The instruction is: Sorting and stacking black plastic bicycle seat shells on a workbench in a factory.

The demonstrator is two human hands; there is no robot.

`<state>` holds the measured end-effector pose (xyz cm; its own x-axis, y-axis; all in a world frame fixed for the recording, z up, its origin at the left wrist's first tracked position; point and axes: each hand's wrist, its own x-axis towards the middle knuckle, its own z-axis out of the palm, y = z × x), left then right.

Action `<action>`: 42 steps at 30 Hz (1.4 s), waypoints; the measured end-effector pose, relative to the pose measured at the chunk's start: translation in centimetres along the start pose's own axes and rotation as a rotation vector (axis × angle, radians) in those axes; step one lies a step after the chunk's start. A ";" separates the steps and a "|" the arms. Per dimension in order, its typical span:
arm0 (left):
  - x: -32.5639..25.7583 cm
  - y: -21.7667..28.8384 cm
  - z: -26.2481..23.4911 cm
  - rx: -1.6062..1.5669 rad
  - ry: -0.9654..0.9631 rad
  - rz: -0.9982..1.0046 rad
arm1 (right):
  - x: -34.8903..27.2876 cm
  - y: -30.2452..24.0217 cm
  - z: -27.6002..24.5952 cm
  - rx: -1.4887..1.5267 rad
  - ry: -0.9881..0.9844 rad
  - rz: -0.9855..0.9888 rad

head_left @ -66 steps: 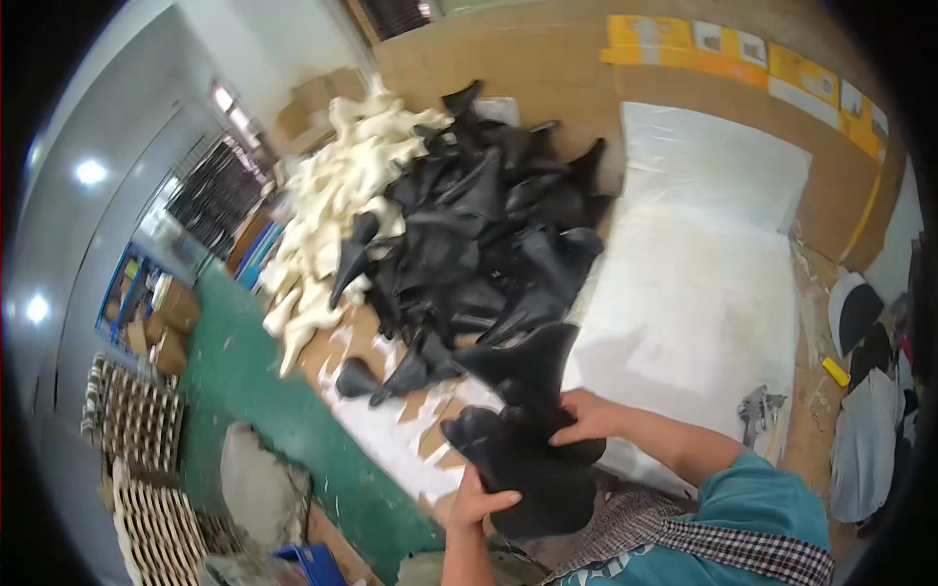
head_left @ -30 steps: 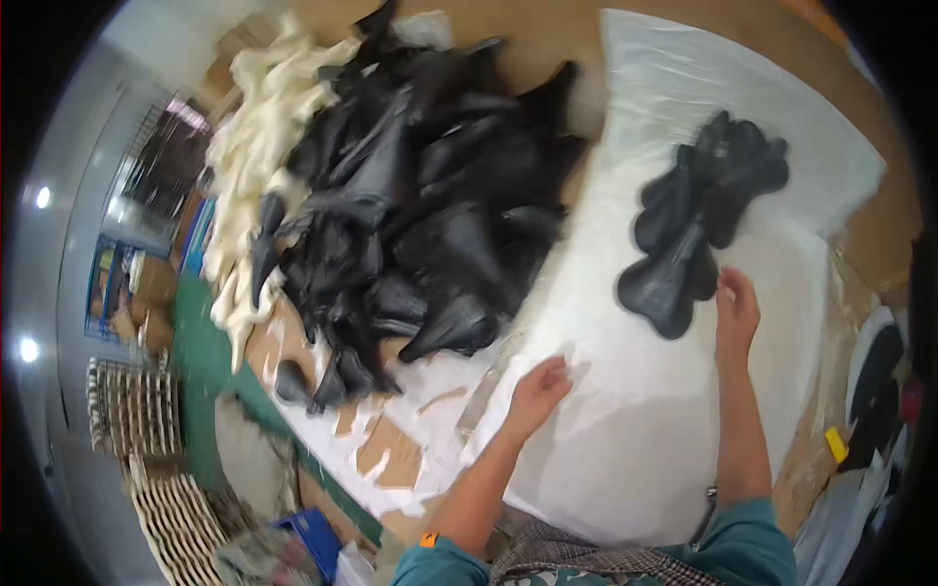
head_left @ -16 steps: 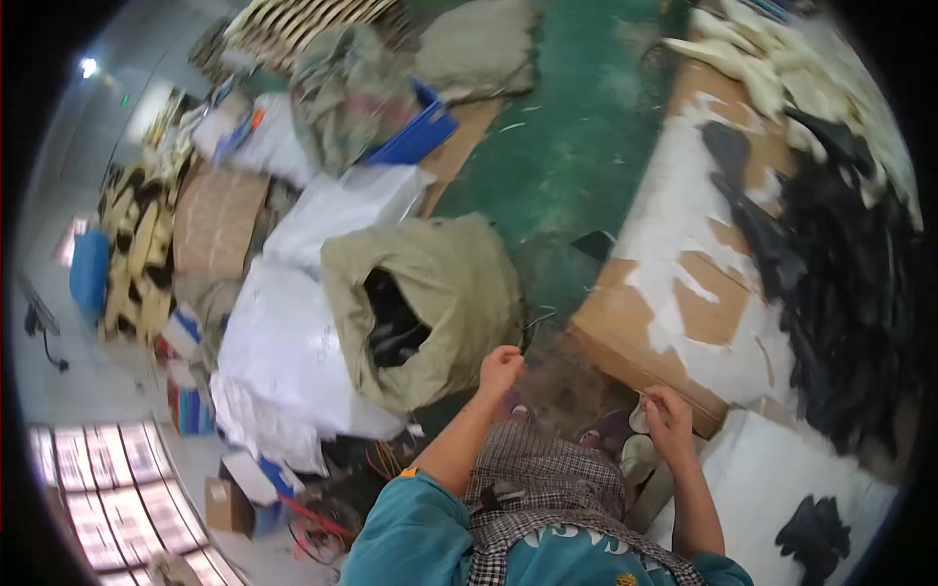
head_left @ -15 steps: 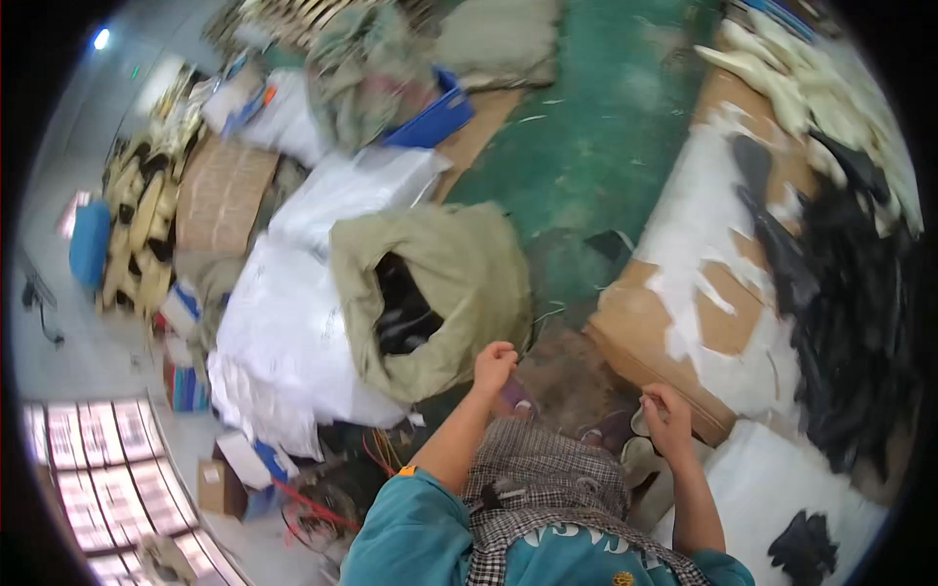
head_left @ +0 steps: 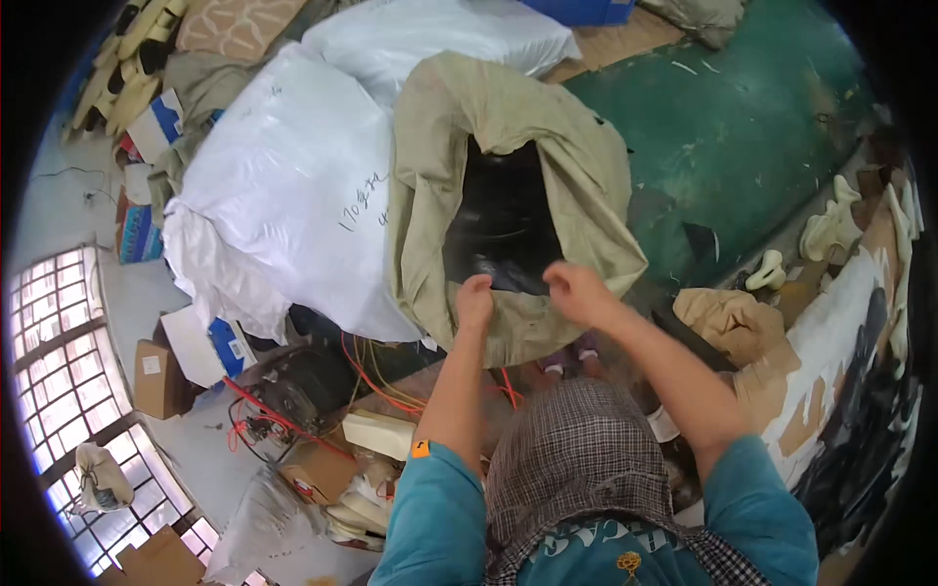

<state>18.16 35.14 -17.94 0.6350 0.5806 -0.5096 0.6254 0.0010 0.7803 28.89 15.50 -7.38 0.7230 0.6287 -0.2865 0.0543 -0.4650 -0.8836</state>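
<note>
A large olive-green fabric sack [head_left: 596,186] stands before me with its wide mouth facing up and its edge rolled outward. Inside is dark, glossy material [head_left: 503,210] whose kind I cannot make out. At the near edge of the mouth, my left hand [head_left: 475,301] is closed on the sack's rim with the knuckles up. My right hand [head_left: 580,293] grips the same rim a little to the right, fingers bent. Both thumbs and fingertips are partly hidden by the hands themselves.
Bulging white sacks [head_left: 283,186] press against the left side of the olive sack. Red cords [head_left: 381,386] and a dark machine [head_left: 308,376] lie at the lower left. Opened cardboard with white and black sheet pieces [head_left: 821,361] is at the right. A blue crate [head_left: 581,10] stands at the back.
Both hands have moved from in front of my body to the olive sack's near rim and closed on it. The view has shifted, bringing the sack to the middle.
</note>
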 end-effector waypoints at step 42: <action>13.2 -2.5 10.3 -1.520 0.236 -0.418 | 31.3 13.4 10.7 -0.842 -0.238 -0.019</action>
<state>29.65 34.36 -30.35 0.3702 0.4385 -0.8190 -0.3759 0.8769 0.2996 44.92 35.62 -32.14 0.5586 0.7108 -0.4274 0.6235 -0.6997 -0.3487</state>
